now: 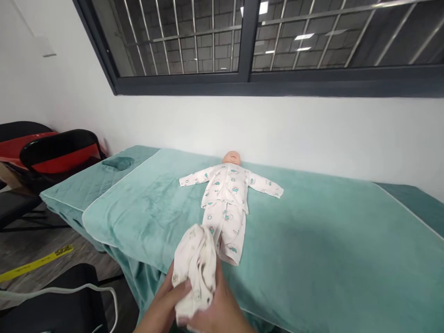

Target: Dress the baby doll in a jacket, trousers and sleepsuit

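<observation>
A baby doll [227, 196] in white printed pyjamas lies on its back on a teal-covered table [329, 249], arms spread, head toward the wall. At the bottom centre both my hands grip a bunched white printed cloth [196, 266]. My left hand [163, 303] pinches its lower left side. My right hand [220, 312] is closed round its right side from below. The cloth hangs just in front of the doll's feet, near the table's front edge.
A small teal pillow [118, 163] lies at the table's far left end. Red and black chairs [58, 152] stand to the left. A black chair and white cable [69, 296] sit at the lower left. A white wall and barred window rise behind.
</observation>
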Available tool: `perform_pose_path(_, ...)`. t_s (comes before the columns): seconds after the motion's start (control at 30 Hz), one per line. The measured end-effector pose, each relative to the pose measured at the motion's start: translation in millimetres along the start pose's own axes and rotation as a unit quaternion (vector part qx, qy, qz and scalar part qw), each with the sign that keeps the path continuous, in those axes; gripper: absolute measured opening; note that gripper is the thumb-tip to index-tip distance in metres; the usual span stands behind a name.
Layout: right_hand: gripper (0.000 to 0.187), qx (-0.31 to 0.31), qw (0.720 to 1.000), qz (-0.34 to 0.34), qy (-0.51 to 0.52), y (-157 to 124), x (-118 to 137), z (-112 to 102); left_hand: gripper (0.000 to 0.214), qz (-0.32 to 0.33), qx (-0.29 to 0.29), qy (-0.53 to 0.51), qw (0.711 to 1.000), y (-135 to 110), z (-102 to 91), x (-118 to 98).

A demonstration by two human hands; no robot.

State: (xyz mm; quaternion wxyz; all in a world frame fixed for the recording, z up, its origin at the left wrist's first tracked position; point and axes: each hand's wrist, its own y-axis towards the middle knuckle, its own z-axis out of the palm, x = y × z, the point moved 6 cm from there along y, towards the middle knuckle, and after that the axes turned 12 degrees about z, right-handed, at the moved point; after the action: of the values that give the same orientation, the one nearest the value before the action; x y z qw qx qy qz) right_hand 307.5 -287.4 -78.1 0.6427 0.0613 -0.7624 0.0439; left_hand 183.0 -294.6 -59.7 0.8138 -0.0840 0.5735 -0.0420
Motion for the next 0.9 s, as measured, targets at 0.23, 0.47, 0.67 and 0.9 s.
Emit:
perform_pose_path(0.23, 0.072, -0.054, 0.976, 0.048, 0.206, 74.9, 64.0, -42.6, 0.070, 0.095, 0.052, 0.067, 0.992, 28.6, 22.4, -60.1)
perform_pose_path(0.47, 0.062, -0.095, 0.918, 0.117, 0.367, 93.5, 55.4, -93.8, 0.047, 0.117, 0.039, 0.170, 0.978, 23.3, 2.2, -33.7)
perform_pose_path(0.67, 0.053, -0.244, 0.925, 0.097, 0.276, 81.2, 48.1, -208.9, 0.039, 0.113, 0.052, 0.213, 0.969, 29.0, -18.5, -12.5)
perform_pose_path(0.9, 0.060, -0.340, 0.933, 0.079, -0.088, 68.8, 36.8, -301.0, 0.037, 0.116, 0.056, 0.236, 0.963, 42.8, -22.0, -4.6)
